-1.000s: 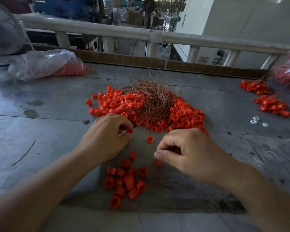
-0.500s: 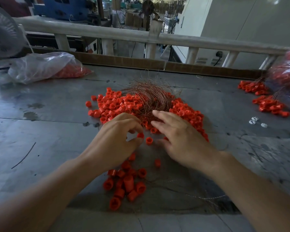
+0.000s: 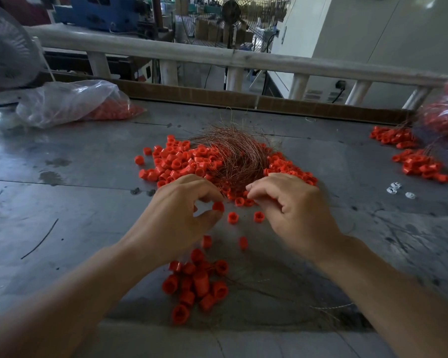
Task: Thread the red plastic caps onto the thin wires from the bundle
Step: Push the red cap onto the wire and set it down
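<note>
Glossy red plastic caps (image 3: 181,161) are lying beside coppery metal wires (image 3: 236,153) on a dull, scuffed metal table (image 3: 75,202).

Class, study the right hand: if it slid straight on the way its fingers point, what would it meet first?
Probably the loose red caps at the pile's near edge, just beyond the right hand; the wire bundle lies behind them. Depth is unclear, so this is a judgement.
</note>
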